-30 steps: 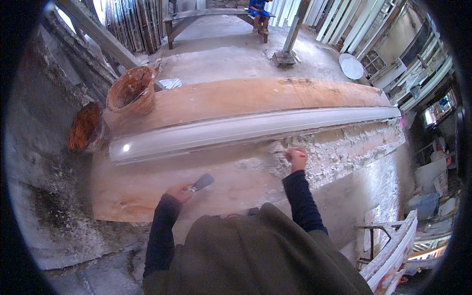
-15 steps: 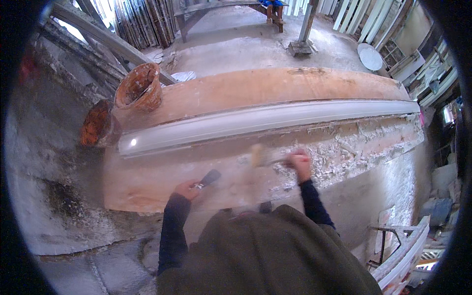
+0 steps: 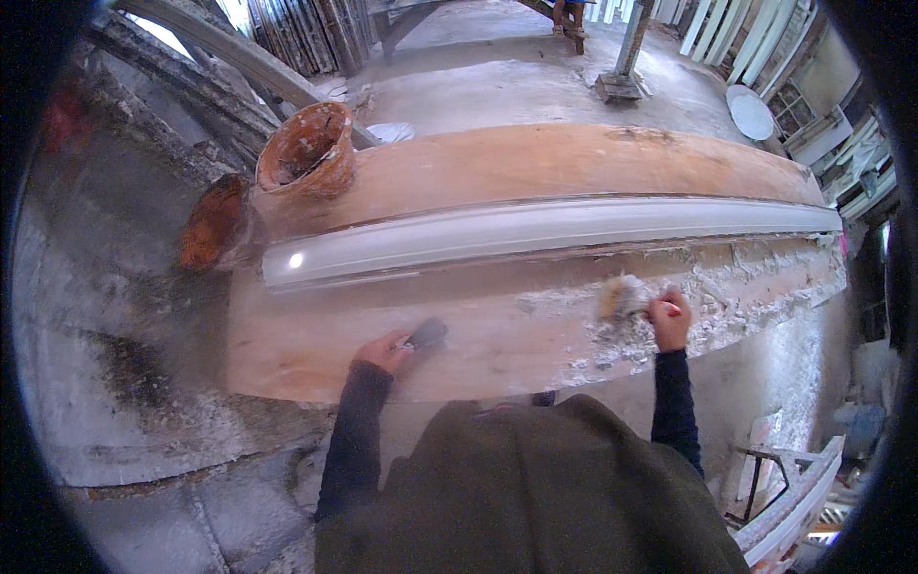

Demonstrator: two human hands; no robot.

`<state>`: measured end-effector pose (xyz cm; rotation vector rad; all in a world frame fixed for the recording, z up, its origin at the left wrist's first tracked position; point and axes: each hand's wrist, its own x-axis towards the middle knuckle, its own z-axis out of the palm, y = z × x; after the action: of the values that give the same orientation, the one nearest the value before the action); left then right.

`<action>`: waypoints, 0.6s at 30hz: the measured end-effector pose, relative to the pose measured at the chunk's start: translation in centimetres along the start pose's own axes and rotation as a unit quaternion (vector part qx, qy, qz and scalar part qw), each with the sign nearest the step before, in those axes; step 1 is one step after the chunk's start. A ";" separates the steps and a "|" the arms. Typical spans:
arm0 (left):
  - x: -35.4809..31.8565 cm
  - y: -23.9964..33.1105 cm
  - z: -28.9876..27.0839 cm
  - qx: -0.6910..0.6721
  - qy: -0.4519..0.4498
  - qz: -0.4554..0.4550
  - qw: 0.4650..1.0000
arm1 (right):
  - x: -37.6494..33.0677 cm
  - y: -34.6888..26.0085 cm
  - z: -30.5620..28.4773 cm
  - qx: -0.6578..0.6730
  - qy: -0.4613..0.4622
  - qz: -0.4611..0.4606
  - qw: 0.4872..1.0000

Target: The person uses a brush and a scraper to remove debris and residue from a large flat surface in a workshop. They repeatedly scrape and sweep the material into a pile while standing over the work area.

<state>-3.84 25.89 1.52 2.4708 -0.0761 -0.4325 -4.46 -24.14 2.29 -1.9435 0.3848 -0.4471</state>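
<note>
My right hand point(image 3: 671, 323) is closed round the handle of a wide brush point(image 3: 622, 298), whose pale bristles point left over the wooden tabletop point(image 3: 316, 354). White plaster scraps point(image 3: 732, 298) lie under and to the right of it. Further left, my left hand point(image 3: 382, 352) is closed on a dark flat tool, possibly a scraper point(image 3: 427, 334), held above the board; motion blurs its exact kind. Beyond both hands a long white plaster moulding point(image 3: 535, 228) runs across the table from left to right, touched by neither hand.
An orange plaster-stained bucket point(image 3: 308, 148) stands at the table's far left corner, with a second orange container point(image 3: 212, 224) beside it. A post point(image 3: 626, 57) rises from the floor beyond. White slatted pieces point(image 3: 789, 517) stand at the lower right.
My right hand and the brush have swept to the right, over the scraps. My left hand keeps its tool and has shifted slightly; the whole view has also moved a little.
</note>
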 end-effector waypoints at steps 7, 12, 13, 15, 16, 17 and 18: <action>2.9 -1.5 4.7 0.170 -0.082 0.101 0.977 | -5.6 -5.8 1.7 0.134 0.111 0.010 0.985; 7.0 -5.8 12.0 0.115 -0.044 0.114 0.986 | -8.8 -8.5 8.1 0.158 0.070 0.008 0.985; 6.4 -0.7 8.9 0.151 -0.092 0.086 0.980 | -9.6 -8.6 8.3 0.145 0.076 0.005 0.986; 3.5 4.9 3.4 0.180 -0.143 0.045 0.972 | -10.7 -8.8 8.6 0.115 0.085 0.002 0.990; 2.8 4.1 3.4 0.186 -0.138 0.027 0.973 | -11.0 -8.8 9.1 0.101 0.084 -0.002 0.991; 1.6 3.0 3.8 0.191 -0.134 0.011 0.972 | -11.3 -8.5 9.2 0.066 0.087 -0.015 0.994; 1.4 2.2 4.0 0.198 -0.131 -0.002 0.972 | -11.6 -8.9 9.4 0.058 0.094 -0.014 0.994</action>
<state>-3.74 21.64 -0.56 2.7852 -0.2905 -0.8111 -9.63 -7.84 5.43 -1.8009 0.4418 -0.6599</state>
